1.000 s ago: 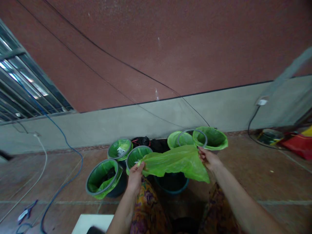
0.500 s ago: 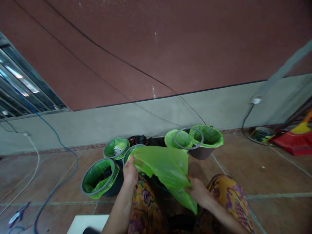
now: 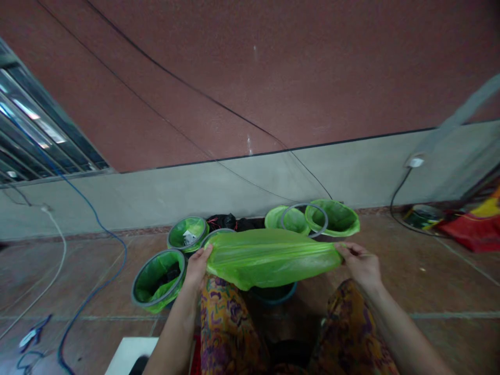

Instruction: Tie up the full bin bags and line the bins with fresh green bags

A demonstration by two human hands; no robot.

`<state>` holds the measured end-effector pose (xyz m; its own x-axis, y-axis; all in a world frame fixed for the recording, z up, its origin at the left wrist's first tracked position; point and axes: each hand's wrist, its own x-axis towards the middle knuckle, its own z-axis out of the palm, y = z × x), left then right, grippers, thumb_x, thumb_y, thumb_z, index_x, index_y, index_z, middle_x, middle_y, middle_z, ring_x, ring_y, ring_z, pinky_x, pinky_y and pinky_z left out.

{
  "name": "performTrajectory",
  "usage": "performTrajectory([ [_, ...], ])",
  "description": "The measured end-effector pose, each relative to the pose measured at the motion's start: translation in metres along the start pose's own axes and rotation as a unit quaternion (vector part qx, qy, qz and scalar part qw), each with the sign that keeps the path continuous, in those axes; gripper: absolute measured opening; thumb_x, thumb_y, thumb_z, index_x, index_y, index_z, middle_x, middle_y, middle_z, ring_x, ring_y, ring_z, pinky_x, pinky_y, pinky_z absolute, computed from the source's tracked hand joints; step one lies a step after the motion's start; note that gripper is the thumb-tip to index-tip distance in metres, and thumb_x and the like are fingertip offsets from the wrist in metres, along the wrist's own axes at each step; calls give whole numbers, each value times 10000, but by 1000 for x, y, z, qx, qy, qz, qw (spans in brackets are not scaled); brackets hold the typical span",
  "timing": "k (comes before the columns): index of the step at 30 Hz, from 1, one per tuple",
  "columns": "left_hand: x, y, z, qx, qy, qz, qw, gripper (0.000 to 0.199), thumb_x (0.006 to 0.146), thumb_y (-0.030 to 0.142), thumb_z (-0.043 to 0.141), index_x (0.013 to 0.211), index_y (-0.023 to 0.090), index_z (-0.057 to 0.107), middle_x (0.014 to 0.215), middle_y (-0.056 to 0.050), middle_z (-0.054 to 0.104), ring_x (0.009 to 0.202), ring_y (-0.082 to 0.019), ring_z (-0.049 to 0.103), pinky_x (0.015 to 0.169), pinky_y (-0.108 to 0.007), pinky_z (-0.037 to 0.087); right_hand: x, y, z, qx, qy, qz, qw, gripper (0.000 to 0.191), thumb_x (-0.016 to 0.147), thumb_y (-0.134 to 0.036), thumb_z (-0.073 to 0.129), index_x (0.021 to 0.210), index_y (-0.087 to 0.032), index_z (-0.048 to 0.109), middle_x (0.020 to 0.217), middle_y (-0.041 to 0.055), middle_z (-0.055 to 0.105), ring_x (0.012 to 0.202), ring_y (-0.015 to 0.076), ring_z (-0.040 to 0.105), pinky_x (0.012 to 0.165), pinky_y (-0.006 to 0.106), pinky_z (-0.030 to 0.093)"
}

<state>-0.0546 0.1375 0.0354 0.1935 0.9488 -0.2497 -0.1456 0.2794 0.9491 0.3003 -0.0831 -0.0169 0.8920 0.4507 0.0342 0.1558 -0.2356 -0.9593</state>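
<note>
A green plastic bag (image 3: 273, 258) is stretched sideways in front of my knees. My left hand (image 3: 198, 263) pinches its left end, and my right hand (image 3: 358, 260) grips its right end with closed fingers. Under the bag, the rim of a blue-green bin or basin (image 3: 275, 299) shows in part; the rest of it is hidden. Just beyond my left hand, the bag covers most of a grey-rimmed bin (image 3: 219, 234).
Green-lined bins stand to the left (image 3: 142, 284) and behind it (image 3: 174, 229). Two more, one with a dark body (image 3: 338, 219), stand at the wall near a loose grey ring (image 3: 325, 224). Black bags (image 3: 224, 221) lie between. A blue hose (image 3: 94, 291) crosses the floor.
My right hand has moved up and to the right, pulling the hanging, crumpled bag out lengthwise. My left hand has shifted slightly left and keeps its end.
</note>
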Motion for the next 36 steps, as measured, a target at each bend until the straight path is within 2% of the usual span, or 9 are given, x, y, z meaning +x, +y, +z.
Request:
performTrajectory([
  [4, -12, -2, 12, -88, -71, -98, 989, 272, 657, 152, 769, 913, 110, 689, 796, -83, 743, 711, -185, 706, 714, -278, 566, -35, -25, 14, -198, 81, -163, 963, 531, 764, -426, 528, 1197, -130, 604, 1145, 191, 631, 1064, 343, 576, 933, 510, 433],
  [8, -22, -1, 30, -109, -80, -78, 988, 301, 611, 106, 767, 901, 123, 690, 831, -62, 747, 779, -177, 710, 751, -258, 559, -96, -55, 56, -244, -124, -349, 896, 747, 729, -347, 643, 1423, -233, 390, 1446, 121, 437, 1341, 327, 365, 1112, 519, 258],
  [12, -36, 5, 51, -92, -132, -57, 985, 343, 597, 160, 784, 927, 125, 696, 875, -74, 743, 873, -219, 699, 770, -287, 548, -114, -62, 102, -297, -212, -312, 877, 829, 691, -201, 649, 1461, -218, 342, 1415, 140, 482, 1340, 344, 365, 1121, 567, 161],
  [17, -59, -8, 67, -90, -166, 32, 981, 578, 647, 224, 792, 1194, 228, 606, 1213, -70, 661, 1125, -220, 609, 924, -301, 492, -97, -64, 127, -243, -278, -212, 905, 351, 783, -118, 488, 1078, -179, 668, 863, 109, 714, 866, 260, 639, 876, 375, 429],
  [21, -62, -37, 68, 9, -211, 94, 973, 621, 602, 162, 816, 1187, 217, 614, 1188, -63, 667, 1086, -215, 607, 934, -275, 470, -96, -75, 123, -132, -308, -213, 918, 199, 847, -261, 495, 858, -185, 679, 737, 61, 691, 689, 200, 599, 706, 291, 439],
  [24, -53, -47, 62, 65, -229, 74, 968, 286, 698, 283, 752, 959, 177, 700, 911, -55, 722, 817, -190, 639, 734, -249, 508, -84, -81, 108, -57, -347, -204, 913, 260, 855, -378, 522, 816, -182, 688, 723, 34, 693, 668, 187, 589, 668, 272, 442],
  [27, -43, -39, 51, 104, -236, 35, 966, 253, 746, 407, 698, 768, 156, 686, 657, -17, 654, 562, -123, 548, 535, -209, 442, -59, -79, 91, -39, -346, -189, 918, 306, 835, -438, 548, 817, -178, 710, 737, 17, 703, 704, 200, 611, 660, 270, 453],
  [33, -37, -19, 36, 113, -234, 24, 965, 369, 730, 505, 692, 683, 146, 618, 587, 28, 590, 510, -78, 492, 495, -179, 385, -7, -77, 67, -126, -253, -187, 941, 384, 847, -478, 497, 843, -166, 721, 757, 41, 714, 658, 195, 620, 632, 286, 461],
  [36, -33, -22, 38, 55, -161, 10, 985, 379, 678, 510, 728, 728, 146, 636, 627, 19, 625, 551, -100, 546, 538, -201, 427, -12, -101, 54, -197, -130, -237, 943, 395, 856, -439, 479, 995, -146, 704, 903, 101, 713, 763, 229, 647, 732, 347, 497],
])
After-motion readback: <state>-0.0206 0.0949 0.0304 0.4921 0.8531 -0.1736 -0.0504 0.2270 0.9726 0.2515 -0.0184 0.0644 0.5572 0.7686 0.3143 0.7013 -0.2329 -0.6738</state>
